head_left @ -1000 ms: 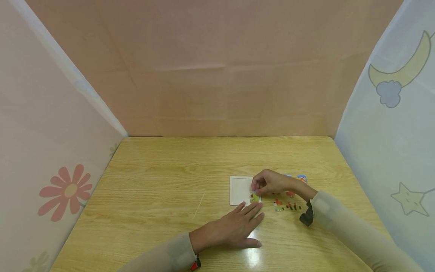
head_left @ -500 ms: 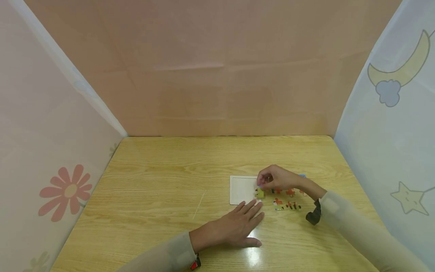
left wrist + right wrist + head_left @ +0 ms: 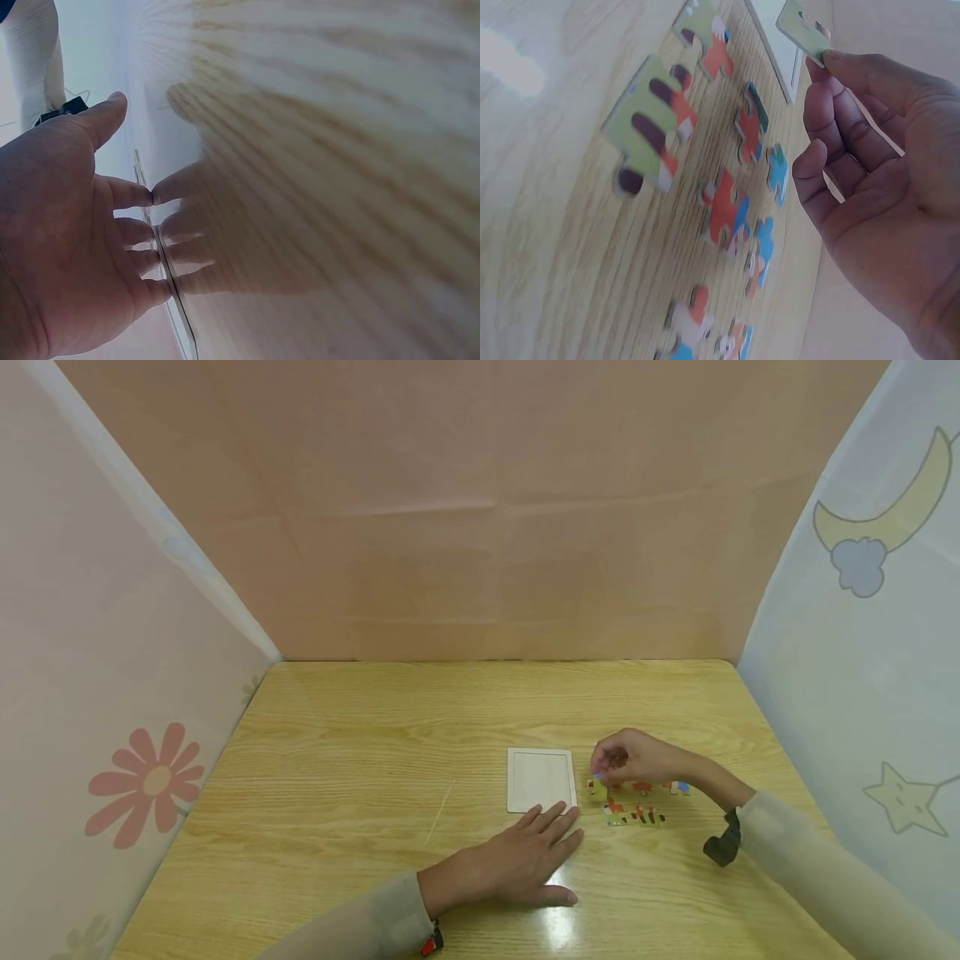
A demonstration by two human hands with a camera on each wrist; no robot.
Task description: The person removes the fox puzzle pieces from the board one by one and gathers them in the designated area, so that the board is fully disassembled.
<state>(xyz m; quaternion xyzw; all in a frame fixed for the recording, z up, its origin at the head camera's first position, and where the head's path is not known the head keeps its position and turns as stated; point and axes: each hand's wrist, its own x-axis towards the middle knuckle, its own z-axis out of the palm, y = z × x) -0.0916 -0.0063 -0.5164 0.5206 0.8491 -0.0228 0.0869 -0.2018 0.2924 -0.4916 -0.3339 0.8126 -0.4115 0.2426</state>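
Note:
Between thumb and fingertips my right hand (image 3: 633, 758) pinches a green jigsaw puzzle piece (image 3: 804, 31), raised above the table just right of a white puzzle tray (image 3: 512, 781). My left hand (image 3: 521, 860) lies with straight fingers, its fingertips touching the tray's near edge. Loose puzzle pieces are spread below and beside the right hand. A green piece with brown and orange shapes (image 3: 649, 124) and a red-and-blue piece (image 3: 726, 210) show in the right wrist view. In the head view the right hand hides part of the loose pieces.
The wooden table (image 3: 337, 735) stretches to the left and behind the tray. Cloth walls enclose it, with a plain back curtain (image 3: 480, 527), a flower-print left side (image 3: 45, 652) and a moon-and-star right side (image 3: 847, 677).
My right hand has moved right, lifting the green puzzle piece off the tray's right side and carrying it beyond the tray's edge. The left hand has stayed in place.

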